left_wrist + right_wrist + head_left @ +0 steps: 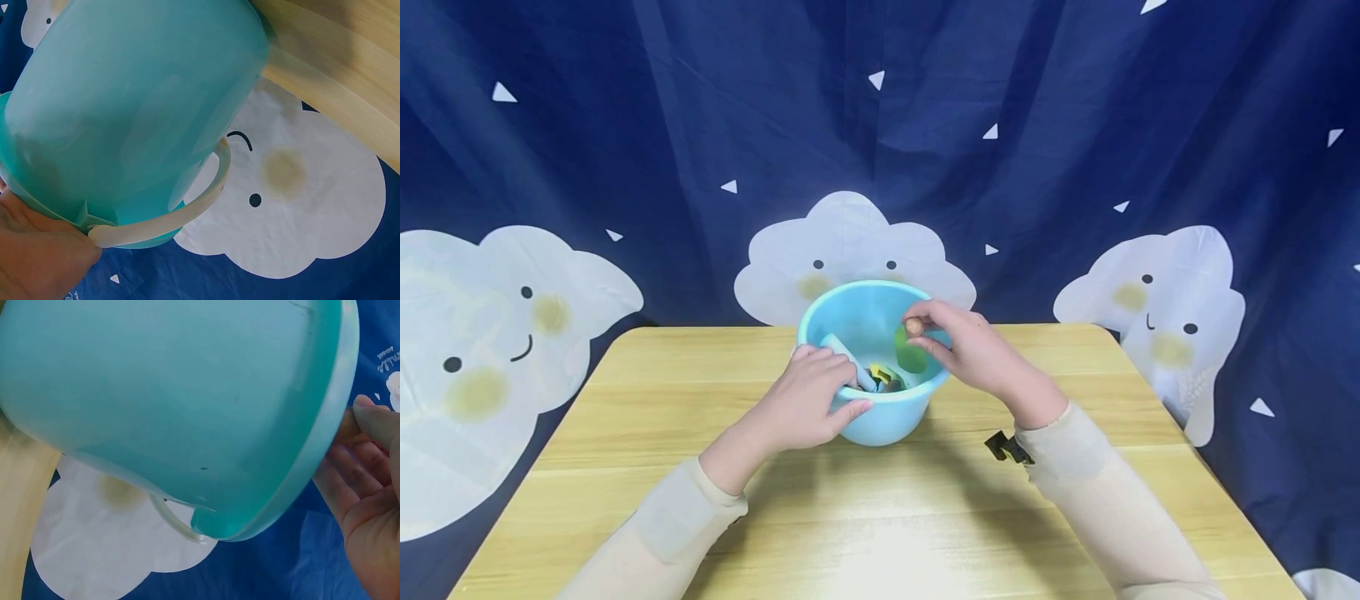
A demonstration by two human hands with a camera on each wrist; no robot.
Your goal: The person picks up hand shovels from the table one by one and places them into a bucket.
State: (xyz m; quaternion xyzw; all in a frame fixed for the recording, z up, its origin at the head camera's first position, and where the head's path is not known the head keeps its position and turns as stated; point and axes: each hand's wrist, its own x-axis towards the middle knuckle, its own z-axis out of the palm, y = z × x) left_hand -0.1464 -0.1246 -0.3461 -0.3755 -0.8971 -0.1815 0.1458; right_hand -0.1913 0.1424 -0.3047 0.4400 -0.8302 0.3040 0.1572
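Note:
A light blue bucket (880, 423) stands on the wooden table and fills much of both wrist views. My left hand (808, 400) grips its near left rim, thumb outside and fingers over the edge; in the left wrist view this hand (44, 250) is beside the base of the pale handle (169, 222). Above the bucket's right side, my right hand (966, 346) pinches a small round brown thing that looks like a walnut (913, 326). Below it, a green piece (910, 354) shows against the inner wall. A pale blue cylinder (848, 360) leans inside, near my left fingers.
Small yellow and dark pieces (882, 377) lie at the bucket's bottom, partly hidden by the near rim. The wooden table (700, 375) reaches back to a dark blue curtain (850, 100) with cloud faces. A black clip (1007, 447) hangs at the right sleeve.

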